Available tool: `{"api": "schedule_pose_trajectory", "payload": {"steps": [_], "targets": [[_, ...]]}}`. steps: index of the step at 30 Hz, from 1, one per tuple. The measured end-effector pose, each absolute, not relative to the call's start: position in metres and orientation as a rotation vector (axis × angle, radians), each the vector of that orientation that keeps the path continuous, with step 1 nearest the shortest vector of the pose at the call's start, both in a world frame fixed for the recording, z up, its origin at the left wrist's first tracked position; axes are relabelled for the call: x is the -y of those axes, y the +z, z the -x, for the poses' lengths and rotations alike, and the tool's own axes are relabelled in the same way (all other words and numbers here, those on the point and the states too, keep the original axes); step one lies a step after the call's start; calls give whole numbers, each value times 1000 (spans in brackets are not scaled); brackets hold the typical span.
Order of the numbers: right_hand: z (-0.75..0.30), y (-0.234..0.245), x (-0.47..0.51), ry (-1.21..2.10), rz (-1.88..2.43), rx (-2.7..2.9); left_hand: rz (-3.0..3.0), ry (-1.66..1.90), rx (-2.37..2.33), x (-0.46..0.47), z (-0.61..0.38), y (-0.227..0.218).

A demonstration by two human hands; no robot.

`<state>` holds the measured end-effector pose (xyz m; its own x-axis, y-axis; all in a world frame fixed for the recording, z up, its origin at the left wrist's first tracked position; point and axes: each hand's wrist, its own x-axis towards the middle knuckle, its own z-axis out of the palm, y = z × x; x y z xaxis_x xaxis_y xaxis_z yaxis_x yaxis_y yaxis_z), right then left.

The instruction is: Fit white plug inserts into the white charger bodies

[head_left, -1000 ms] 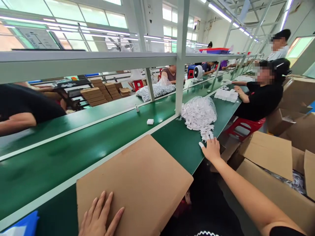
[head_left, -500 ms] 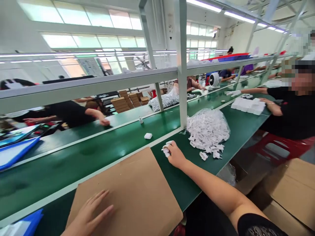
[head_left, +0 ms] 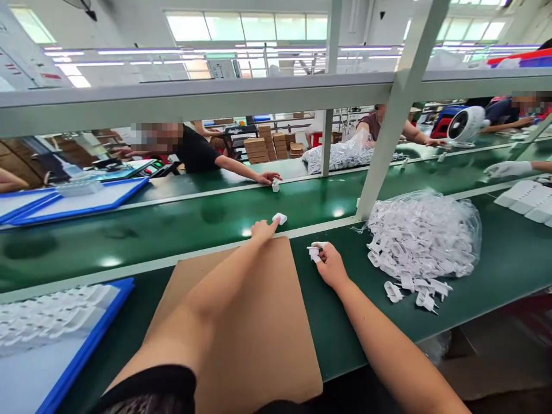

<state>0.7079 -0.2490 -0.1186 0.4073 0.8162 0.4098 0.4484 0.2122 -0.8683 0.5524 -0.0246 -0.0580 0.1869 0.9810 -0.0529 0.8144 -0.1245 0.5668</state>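
My left hand (head_left: 263, 229) reaches across the brown cardboard sheet (head_left: 254, 328) to the green belt, fingertips touching a small white charger block (head_left: 279, 218). My right hand (head_left: 326, 263) rests on the green bench just right of the cardboard, fingers closed round a few small white plug parts (head_left: 314, 251). A clear bag heaped with white plug parts (head_left: 420, 238) lies to its right, with several loose ones (head_left: 409, 287) spilled in front.
A blue tray of white parts (head_left: 56, 328) sits at my left. Grey frame posts (head_left: 388, 132) rise from the bench. Across the belt a person's hand (head_left: 268, 177) touches another white piece (head_left: 275, 185). More workers, a white fan (head_left: 468, 123) and stacked white boxes (head_left: 526, 200) are on the right.
My left hand left the cardboard's near edge and stretched forward to the white block on the belt. My right hand came back from the bag holding plug parts. The view swung left.
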Motion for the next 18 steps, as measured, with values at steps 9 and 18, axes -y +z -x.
{"api": "schedule_pose_trajectory", "payload": {"steps": [9, 18], "targets": [[-704, -115, 239, 634, 1259, 1023, -1751, 736, -1607, -11, -587, -83], [-695, -79, 253, 878, 1139, 996, -1886, 918, -1098, 84, -511, -67]]}}
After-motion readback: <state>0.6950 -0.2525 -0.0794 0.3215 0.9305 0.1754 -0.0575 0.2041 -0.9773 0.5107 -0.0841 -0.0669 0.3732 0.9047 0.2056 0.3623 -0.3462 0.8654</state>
